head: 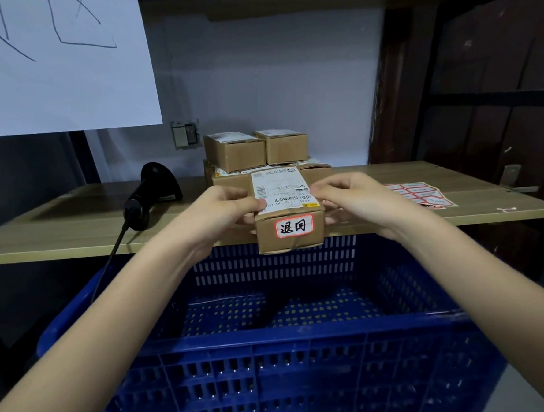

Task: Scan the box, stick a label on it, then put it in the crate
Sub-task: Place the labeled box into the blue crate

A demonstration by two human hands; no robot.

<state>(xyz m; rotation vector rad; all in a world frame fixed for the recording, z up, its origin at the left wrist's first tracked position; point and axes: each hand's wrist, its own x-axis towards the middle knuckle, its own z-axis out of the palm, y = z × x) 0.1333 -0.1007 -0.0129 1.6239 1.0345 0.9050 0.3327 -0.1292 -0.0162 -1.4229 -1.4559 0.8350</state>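
Observation:
I hold a small cardboard box in the air, at the shelf's front edge and above the far wall of the blue crate. My left hand grips its left side and my right hand grips its right side. A white shipping label with barcodes covers its top. A red-bordered sticker label with black handwriting sits on the face turned toward me. The crate stands open below, and the part of its perforated floor in view holds nothing.
A black barcode scanner rests on the wooden shelf at the left, its cable hanging down. More cardboard boxes are stacked behind the held one. A sheet of red-bordered stickers lies on the shelf at the right. White paper hangs upper left.

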